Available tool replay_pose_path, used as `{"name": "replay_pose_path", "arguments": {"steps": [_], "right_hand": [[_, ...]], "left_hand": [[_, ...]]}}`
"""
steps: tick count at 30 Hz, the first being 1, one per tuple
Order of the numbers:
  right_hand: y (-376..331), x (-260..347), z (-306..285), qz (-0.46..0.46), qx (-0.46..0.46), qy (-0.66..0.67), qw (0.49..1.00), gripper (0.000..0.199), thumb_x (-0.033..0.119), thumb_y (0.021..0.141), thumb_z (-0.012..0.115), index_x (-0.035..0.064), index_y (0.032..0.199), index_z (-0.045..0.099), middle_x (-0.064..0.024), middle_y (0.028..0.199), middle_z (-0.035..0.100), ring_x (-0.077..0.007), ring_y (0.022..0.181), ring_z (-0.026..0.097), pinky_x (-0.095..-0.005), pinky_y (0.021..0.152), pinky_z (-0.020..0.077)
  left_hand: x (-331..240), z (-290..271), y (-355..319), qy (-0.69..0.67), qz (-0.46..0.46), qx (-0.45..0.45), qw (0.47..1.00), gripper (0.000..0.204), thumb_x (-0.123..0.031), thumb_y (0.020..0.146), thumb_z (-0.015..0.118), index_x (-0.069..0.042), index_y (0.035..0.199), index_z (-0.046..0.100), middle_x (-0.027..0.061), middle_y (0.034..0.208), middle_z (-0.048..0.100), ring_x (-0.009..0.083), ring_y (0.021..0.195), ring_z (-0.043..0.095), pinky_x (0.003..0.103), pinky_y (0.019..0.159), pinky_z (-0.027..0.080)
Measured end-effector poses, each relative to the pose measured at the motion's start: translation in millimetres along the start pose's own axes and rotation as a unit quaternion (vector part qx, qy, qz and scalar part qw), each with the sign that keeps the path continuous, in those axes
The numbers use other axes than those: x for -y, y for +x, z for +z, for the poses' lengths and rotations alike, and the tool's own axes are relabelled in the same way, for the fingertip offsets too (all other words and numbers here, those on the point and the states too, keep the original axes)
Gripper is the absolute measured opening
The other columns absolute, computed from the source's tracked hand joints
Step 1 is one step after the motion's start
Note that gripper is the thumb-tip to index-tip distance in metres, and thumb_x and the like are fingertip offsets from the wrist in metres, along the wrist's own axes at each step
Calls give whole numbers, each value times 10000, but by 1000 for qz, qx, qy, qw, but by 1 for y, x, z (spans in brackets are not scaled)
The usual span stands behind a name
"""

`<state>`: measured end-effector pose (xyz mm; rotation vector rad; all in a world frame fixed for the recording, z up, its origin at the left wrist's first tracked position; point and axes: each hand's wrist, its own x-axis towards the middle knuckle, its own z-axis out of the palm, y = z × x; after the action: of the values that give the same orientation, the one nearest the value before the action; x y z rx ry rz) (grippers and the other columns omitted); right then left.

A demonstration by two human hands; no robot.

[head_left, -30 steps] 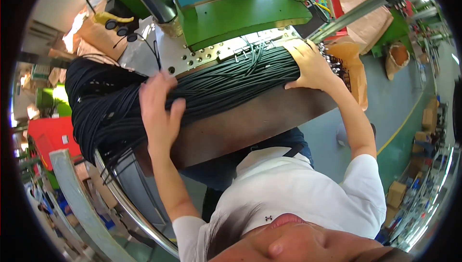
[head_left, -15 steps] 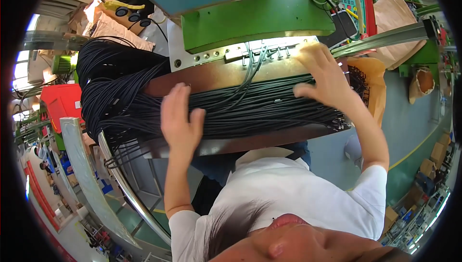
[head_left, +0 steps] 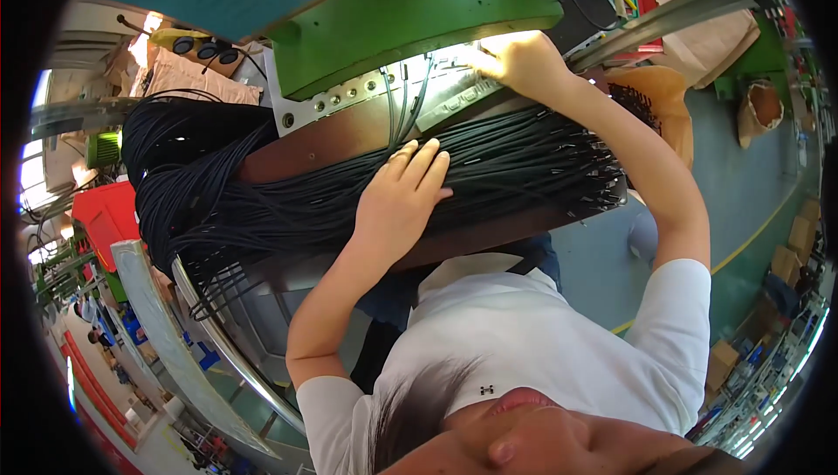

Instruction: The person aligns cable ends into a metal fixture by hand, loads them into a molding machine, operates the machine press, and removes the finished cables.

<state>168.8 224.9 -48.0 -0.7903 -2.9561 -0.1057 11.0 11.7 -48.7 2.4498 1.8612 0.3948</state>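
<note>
A thick bundle of black cables point(head_left: 305, 200) lies across a brown ledge in front of the machine. My left hand point(head_left: 400, 196) rests on top of it with fingers extended, near the spot where a few cables point(head_left: 406, 104) rise to the lit work area. My right hand point(head_left: 532, 65) reaches under the green machine head point(head_left: 419, 25), beside a slanted metal bar point(head_left: 456, 106). Strong glare washes out the right fingertips, so any grip there cannot be made out.
A perforated metal plate point(head_left: 327, 104) lies under the green head. A metal rail point(head_left: 668, 25) runs to the far right, above a brown paper-lined container point(head_left: 676, 117). Left stand a red box point(head_left: 105, 213) and a curved chrome tube point(head_left: 236, 353).
My left hand has moved right and come to lie on the cables. My right hand has moved left and farther in under the machine head. The metal bar is now slanted.
</note>
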Motion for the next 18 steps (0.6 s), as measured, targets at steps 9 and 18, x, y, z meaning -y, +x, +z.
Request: {"name": "replay_pose_path", "arguments": {"steps": [9, 18], "right_hand": [[-148, -36, -75, 229, -149, -139, 952, 354, 372, 748, 721, 64, 909, 656, -16, 861, 656, -212, 739, 609, -292, 670, 488], [-191, 84, 2, 142, -132, 452, 871, 60, 74, 794, 654, 66, 850, 673, -8, 704, 634, -170, 592, 561, -254, 543, 440]], "left_hand": [[8, -40, 14, -359, -203, 21, 911, 230, -203, 796, 681, -30, 948, 667, 61, 853, 677, 224, 723, 620, 284, 673, 474], [3, -56, 64, -239, -163, 186, 939, 206, -198, 829, 621, 4, 863, 643, 73, 645, 610, 210, 536, 528, 306, 567, 435]]}}
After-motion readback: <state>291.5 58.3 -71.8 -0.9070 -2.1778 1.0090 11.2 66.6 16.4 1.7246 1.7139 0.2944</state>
